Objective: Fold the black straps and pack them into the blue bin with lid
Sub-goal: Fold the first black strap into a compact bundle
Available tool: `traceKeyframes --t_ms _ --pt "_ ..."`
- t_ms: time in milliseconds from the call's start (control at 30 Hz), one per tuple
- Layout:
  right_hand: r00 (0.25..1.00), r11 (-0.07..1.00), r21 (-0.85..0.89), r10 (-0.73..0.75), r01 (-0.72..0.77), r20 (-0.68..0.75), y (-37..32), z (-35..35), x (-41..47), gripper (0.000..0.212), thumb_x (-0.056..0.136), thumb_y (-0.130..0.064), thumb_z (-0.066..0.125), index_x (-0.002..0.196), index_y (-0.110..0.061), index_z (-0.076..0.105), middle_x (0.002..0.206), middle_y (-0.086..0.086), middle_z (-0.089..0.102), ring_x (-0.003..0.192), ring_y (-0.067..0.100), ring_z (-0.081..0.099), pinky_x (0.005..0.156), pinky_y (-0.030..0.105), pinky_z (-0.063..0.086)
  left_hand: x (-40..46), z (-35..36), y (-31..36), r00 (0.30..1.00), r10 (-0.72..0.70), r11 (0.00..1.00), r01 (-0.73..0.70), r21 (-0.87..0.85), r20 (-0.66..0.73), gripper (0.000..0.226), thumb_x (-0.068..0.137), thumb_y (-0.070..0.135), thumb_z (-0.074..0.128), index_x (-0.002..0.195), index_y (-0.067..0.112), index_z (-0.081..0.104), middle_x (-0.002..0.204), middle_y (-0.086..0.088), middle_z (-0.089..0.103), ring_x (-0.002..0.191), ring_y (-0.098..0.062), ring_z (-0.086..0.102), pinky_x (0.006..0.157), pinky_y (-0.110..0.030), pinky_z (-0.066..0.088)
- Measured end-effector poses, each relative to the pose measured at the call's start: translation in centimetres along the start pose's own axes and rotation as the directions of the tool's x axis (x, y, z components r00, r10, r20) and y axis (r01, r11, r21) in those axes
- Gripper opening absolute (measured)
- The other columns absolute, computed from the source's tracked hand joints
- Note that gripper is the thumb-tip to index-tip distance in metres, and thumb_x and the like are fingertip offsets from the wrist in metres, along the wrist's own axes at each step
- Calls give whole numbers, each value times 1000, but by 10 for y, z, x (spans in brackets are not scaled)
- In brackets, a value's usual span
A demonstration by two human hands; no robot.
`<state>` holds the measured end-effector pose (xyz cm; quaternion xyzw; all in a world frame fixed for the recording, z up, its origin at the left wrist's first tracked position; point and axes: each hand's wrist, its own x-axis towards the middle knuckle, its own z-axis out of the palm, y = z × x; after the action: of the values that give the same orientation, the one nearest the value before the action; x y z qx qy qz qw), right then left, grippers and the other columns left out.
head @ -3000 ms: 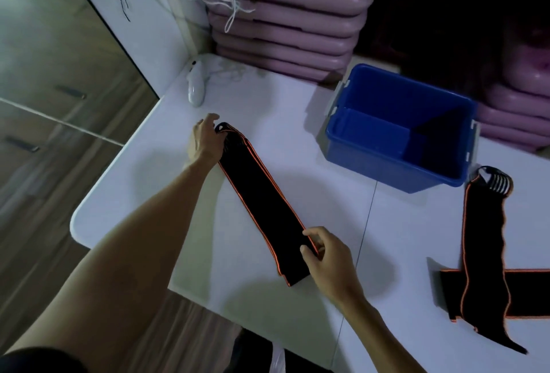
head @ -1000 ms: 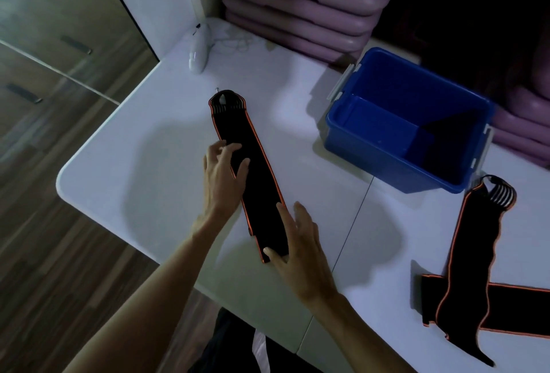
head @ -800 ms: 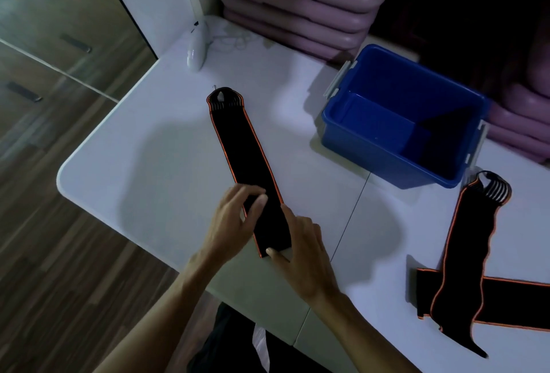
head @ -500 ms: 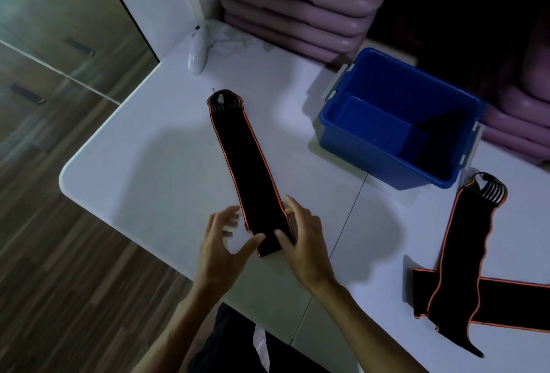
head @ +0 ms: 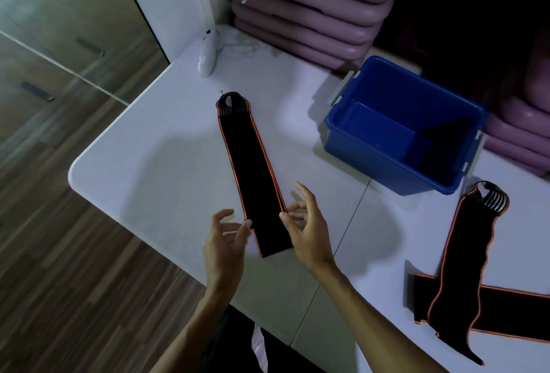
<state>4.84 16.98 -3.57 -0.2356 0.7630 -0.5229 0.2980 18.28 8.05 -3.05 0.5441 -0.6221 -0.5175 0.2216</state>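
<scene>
A long black strap with orange edging (head: 253, 170) lies flat on the white table (head: 166, 170), its looped end pointing away from me. My left hand (head: 226, 241) and my right hand (head: 306, 230) flank its near end, palms turned toward each other, fingers loosely spread. Fingertips of each hand touch the strap's side edges without clearly pinching them. The open blue bin (head: 372, 161) stands to the right of the strap with nothing in it; no lid is in view. A second strap (head: 464, 253) lies across a third strap (head: 512, 316) at the right.
A white handheld device (head: 206, 57) with a cord lies at the table's far left corner. Stacked purple cushions (head: 312, 9) sit behind the table and bin. The table's rounded left edge drops to a wooden floor (head: 59, 224).
My left hand slid from the strap's far end down to its near end. Both hands have lifted off the table and turned their palms inward beside the strap's near end.
</scene>
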Motion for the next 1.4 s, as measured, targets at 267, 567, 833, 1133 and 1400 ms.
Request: traceKeyframes --t_ms 267,567,833,1133,1400 --pt "992 993 13 115 -115 47 -5 -7 3 61 89 -19 70 142 -26 40 110 -1 61 92 9 64 73 13 53 7 4 2 996 -56 998 56 -8 68 11 90 20 63 100 15 62 84 -4 72 69 -8 71 63 -18 55" --pt "995 994 -108 -1 12 98 -4 -3 -3 26 90 -13 63 113 -24 68 117 -4 58 107 3 58 87 19 51 20 0 2 984 113 990 -124 74 136 5 88 26 65 92 22 67 100 5 62 91 -11 66 82 -39 57" --pt "977 930 -347 -48 120 210 -2 9 -14 44 97 -31 56 140 -22 50 150 4 28 139 16 30 107 19 29 101 27 25 873 364 725 -485 490 325 49 98 27 48 143 10 40 157 -15 22 146 -30 17 115 -40 21" --pt "957 840 -483 -135 248 256 8 17 -29 74 90 -8 68 150 -27 29 158 4 15 146 19 20 112 38 39 149 64 23 855 256 529 -514 675 450 65 101 42 27 152 11 -1 159 -17 -12 146 -31 -15 118 -44 -7" --pt "981 900 -409 -83 149 175 3 18 -28 94 84 -8 74 153 -34 16 145 -2 32 133 13 31 105 29 43 152 66 21 871 271 544 -490 681 410 67 101 46 25 152 13 -3 159 -14 -15 146 -27 -16 118 -43 -8"
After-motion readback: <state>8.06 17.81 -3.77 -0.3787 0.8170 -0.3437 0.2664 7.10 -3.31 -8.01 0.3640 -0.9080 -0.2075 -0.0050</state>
